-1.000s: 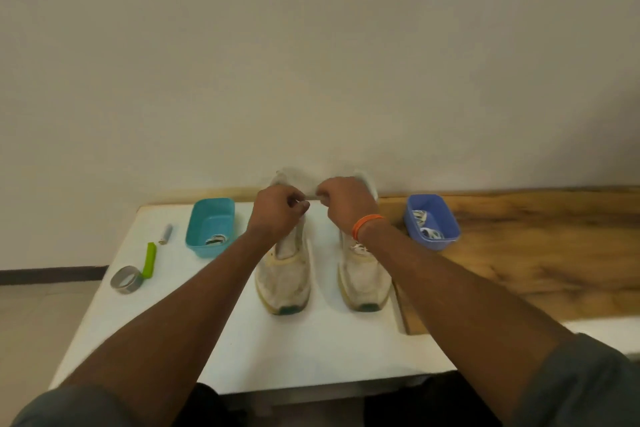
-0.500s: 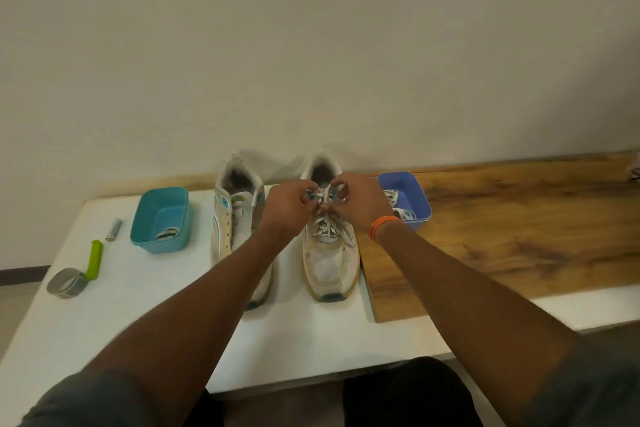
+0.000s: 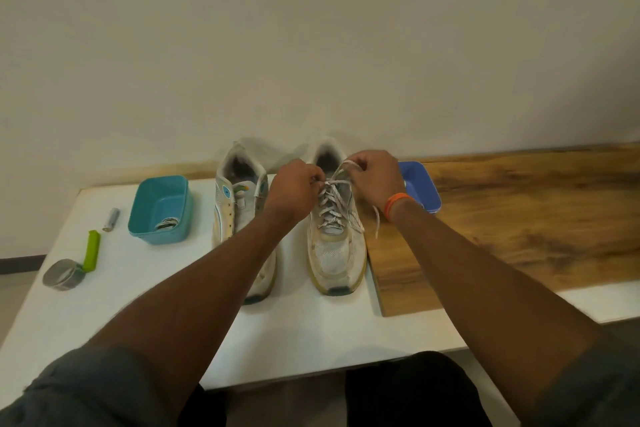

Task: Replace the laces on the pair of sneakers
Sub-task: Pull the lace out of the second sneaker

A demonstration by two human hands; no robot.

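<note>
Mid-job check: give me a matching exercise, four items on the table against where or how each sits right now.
Items:
1. Laced white sneaker
2. Unlaced white sneaker
3. Teal plastic bin
4. Roll of grey tape

Places or states:
A. Near the table's left edge, beside a green handle
B. Lace pinched by both hands
C. Partly behind the left forearm
D. Left of both sneakers, something small inside

Pairs: 1-B, 2-C, 3-D, 4-A
</note>
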